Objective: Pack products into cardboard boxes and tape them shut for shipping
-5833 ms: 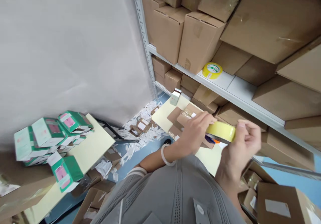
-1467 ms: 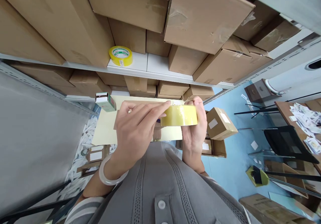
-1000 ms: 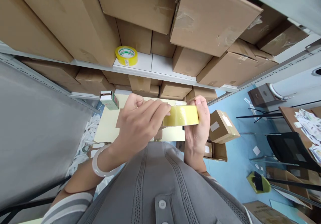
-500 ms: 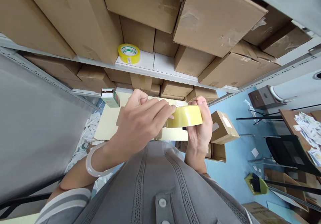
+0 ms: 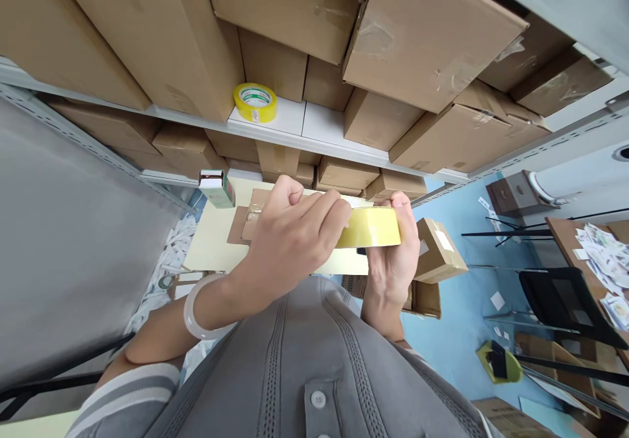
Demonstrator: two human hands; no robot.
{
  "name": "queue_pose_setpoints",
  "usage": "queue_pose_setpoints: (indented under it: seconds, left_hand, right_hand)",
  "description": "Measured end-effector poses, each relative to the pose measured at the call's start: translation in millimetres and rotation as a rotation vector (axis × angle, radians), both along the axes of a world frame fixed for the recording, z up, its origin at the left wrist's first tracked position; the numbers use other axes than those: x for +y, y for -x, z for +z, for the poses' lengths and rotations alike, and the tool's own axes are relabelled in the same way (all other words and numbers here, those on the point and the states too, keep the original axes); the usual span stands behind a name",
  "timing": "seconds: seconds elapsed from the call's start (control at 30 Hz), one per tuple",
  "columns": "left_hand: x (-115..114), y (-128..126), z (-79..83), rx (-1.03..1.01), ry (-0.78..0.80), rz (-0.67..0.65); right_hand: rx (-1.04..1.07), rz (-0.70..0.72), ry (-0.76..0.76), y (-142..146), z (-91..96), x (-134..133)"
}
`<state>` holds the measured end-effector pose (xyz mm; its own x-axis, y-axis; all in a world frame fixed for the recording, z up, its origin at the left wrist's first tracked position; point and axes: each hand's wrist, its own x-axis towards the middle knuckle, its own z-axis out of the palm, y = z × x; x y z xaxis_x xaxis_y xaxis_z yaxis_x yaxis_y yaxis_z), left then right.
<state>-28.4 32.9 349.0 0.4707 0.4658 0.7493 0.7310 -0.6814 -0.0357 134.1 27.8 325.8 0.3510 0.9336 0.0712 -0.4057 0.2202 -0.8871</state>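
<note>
A roll of yellow packing tape (image 5: 372,227) is held up in front of my chest, above the pale table (image 5: 211,235). My right hand (image 5: 397,245) is closed around its right side. Against the roll's left edge, my left hand (image 5: 301,241) has its fingers curled; the fingertips are hidden, so whether they pinch the tape's loose end does not show. Beneath and behind my left hand lies a small brown carton (image 5: 255,212) with shiny tape on it, partly covered by the hand.
Brown cartons (image 5: 275,6) fill the shelves ahead, where a second yellow tape roll (image 5: 255,102) lies near the shelf edge (image 5: 314,142). A green and white box (image 5: 217,189) stands at the table's back left. On the right are another carton (image 5: 439,249) and a black chair (image 5: 570,304).
My left hand has shifted slightly right, its fingers curling more tightly at the tape roll. More of the carton behind that hand shows. The roll has moved slightly right.
</note>
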Motion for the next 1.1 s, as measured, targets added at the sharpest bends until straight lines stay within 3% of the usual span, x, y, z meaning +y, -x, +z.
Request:
queue_pose_setpoints:
  seconds: [0.1,0.27,0.6,0.93,1.1]
  left_hand:
    - [0,-4,-3.6,-0.034,0.001,0.024]
    - [0,-5,-6.1,-0.168,0.116,-0.053]
    - [-2,8,4.0,-0.056,0.131,-0.101]
    - [0,4,-0.8,-0.089,0.07,-0.076]
    - [2,5,-2.9,-0.124,0.113,-0.101]
  right_hand:
    - [-0.018,-0.039,0.017,2,-0.4,-3]
    - [-0.044,0.002,0.013,0,-2.1,-4]
    - [-0.015,0.024,0.0,-3,-1.0,-1]
    - [-0.042,0.024,0.038,3,0.4,-5]
    - [-0.028,0.048,0.042,2,-0.7,-4]
